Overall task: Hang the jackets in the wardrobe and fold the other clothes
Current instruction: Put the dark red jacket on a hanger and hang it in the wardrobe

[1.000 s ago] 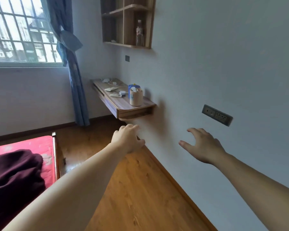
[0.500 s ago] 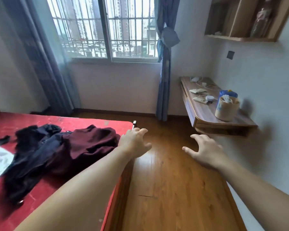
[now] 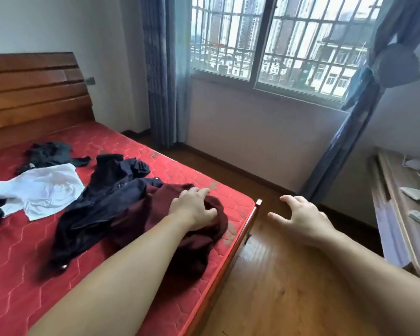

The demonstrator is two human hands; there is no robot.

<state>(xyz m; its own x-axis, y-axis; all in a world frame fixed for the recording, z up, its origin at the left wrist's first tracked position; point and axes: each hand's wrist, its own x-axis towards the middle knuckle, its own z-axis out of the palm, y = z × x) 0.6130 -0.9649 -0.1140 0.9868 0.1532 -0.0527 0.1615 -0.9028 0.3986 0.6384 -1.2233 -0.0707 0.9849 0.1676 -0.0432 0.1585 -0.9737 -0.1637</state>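
View has swung from the wall to the bed (image 3: pixel 22 275); left hand (image 3: pixel 192 208), fingers curled, reaches the maroon garment (image 3: pixel 165 229); right hand (image 3: pixel 303 219) spread at three o'clock.

Mattress (image 3: pixel 136 282): red quilted cloth, matt, scuffed near edge. Maroon garment (image 3: pixel 180 238), navy jacket (image 3: pixel 102 209), white shirt (image 3: pixel 46 187): soft matt cloth, crumpled. Headboard (image 3: pixel 34 98): brown wood, satin. Floor (image 3: pixel 289 287): glossy wood planks. Desk (image 3: pixel 403 214): pale matt wood.
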